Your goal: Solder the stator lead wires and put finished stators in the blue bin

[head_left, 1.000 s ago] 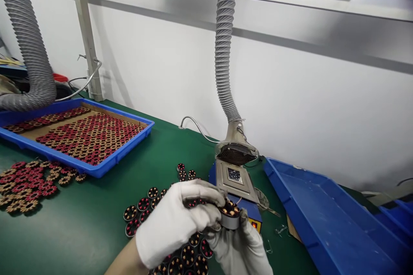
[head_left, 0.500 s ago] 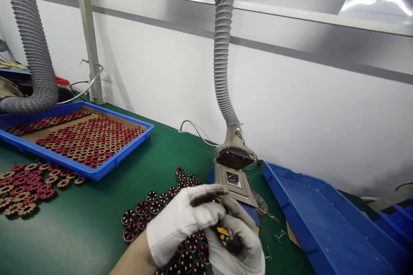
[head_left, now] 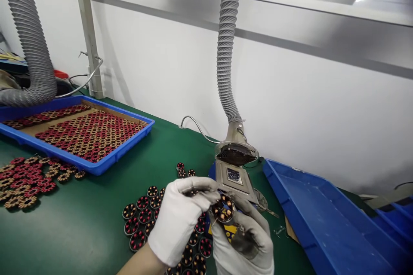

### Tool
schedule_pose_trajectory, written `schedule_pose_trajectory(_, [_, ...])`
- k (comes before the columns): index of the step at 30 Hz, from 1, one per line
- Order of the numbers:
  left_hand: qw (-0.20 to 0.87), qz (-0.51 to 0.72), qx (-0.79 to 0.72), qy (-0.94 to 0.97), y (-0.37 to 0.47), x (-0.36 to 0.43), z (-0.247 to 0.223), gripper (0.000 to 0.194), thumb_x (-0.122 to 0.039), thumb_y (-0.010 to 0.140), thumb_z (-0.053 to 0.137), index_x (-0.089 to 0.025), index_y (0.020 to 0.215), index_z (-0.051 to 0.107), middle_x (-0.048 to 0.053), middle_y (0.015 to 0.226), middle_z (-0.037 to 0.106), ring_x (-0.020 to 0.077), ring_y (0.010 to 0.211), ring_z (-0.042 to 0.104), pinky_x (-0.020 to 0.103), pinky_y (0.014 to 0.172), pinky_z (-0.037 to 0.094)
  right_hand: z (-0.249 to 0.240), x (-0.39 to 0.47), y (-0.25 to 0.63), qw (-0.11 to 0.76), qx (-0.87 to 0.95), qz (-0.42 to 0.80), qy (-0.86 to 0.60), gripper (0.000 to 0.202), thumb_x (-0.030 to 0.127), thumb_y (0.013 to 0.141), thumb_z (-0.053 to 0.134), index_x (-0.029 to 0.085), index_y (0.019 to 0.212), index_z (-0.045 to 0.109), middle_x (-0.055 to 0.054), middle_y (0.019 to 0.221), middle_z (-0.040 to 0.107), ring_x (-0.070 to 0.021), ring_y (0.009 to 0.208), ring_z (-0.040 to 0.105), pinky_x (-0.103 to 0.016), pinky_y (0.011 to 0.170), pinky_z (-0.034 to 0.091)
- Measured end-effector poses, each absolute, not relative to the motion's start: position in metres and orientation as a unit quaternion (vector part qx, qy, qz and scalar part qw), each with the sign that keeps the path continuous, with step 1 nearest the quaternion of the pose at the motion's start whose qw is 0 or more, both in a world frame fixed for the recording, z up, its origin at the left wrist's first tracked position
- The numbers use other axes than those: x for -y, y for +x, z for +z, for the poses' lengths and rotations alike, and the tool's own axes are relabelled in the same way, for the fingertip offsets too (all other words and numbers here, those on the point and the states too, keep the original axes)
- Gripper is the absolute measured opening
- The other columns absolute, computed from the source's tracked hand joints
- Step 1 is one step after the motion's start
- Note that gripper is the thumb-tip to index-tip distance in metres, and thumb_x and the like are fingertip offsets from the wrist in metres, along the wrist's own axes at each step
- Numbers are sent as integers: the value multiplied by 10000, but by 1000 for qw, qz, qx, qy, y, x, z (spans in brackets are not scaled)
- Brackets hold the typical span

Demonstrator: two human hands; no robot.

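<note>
A small round motor stator (head_left: pixel 223 209), black with copper windings, is held up at the centre, facing me. My right hand (head_left: pixel 243 236), in a white glove with blackened fingertips, grips it from the right side. At its upper left rim the closed fingers of my left hand (head_left: pixel 189 212), gloved too, touch it. Thin wire ends stick out below it. Beneath and left of my hands, several similar round parts with red or copper coils (head_left: pixel 137 225) lie grouped on the green table. Just beyond is a metal-topped device (head_left: pixel 230 175) with a shiny square opening, resembling a solder pot.
A fume hood (head_left: pixel 237 152) on a grey flexible duct (head_left: pixel 226 60) hangs over the device. At left, a blue tray (head_left: pixel 121 152) holds rows of red and tan cores, with a loose pile (head_left: pixel 27 182) before it. Another blue tray (head_left: pixel 319 219) stands right.
The stator has turned and now shows its coil face between my hands. Both hands have opened apart a little, the right one shifting right. The view has tilted slightly.
</note>
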State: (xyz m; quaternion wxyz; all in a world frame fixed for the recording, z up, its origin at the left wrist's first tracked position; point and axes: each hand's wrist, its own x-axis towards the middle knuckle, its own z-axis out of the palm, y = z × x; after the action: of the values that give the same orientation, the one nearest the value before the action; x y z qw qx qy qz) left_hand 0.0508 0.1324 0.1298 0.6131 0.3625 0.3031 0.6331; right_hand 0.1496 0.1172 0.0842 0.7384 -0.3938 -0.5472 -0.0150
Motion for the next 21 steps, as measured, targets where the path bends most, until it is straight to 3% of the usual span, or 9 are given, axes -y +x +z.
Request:
schedule_pose_trajectory(4, [577, 697, -247, 346, 47, -132, 126, 231, -21, 599, 618, -183, 739, 705, -4, 736, 688, 106, 672, 623, 139, 656, 492, 84, -117, 147, 744, 545, 7, -386, 373, 46, 630, 689, 271, 903, 572, -36, 1008, 581, -188, 899, 588, -272, 659, 497])
schedule_pose_trajectory(8, [649, 612, -274, 358, 45, -133, 132, 321, -20, 604, 635, -153, 892, 682, 30, 831, 686, 99, 695, 610, 134, 652, 478, 83, -117, 144, 746, 547, 14, -380, 388, 46, 645, 679, 282, 928, 555, -10, 1042, 567, -164, 929, 580, -261, 724, 485])
schedule_pose_trajectory(11, [647, 602, -305, 357, 48, -134, 135, 230, -54, 622, 640, -118, 840, 680, 36, 746, 680, 99, 680, 602, 136, 647, 471, 82, -115, 144, 728, 562, 4, -392, 395, 52, 630, 697, 284, 920, 562, -6, 1040, 572, -171, 918, 584, -289, 772, 472])
schedule_pose_trajectory(15, [648, 605, -299, 354, 48, -137, 133, 259, -36, 589, 651, -117, 835, 670, 29, 703, 674, 94, 627, 591, 144, 606, 465, 84, -115, 144, 718, 570, -2, -400, 366, 66, 617, 709, 270, 893, 581, -28, 1000, 595, -200, 887, 598, -316, 727, 485])
schedule_pose_trajectory(21, [617, 673, -245, 326, 43, -137, 132, 280, -154, 670, 674, -142, 948, 651, 85, 917, 680, 154, 848, 616, 194, 756, 481, 84, -116, 149, 731, 571, 53, -369, 406, 38, 605, 708, 266, 910, 565, -13, 1005, 599, -174, 911, 597, -278, 742, 495])
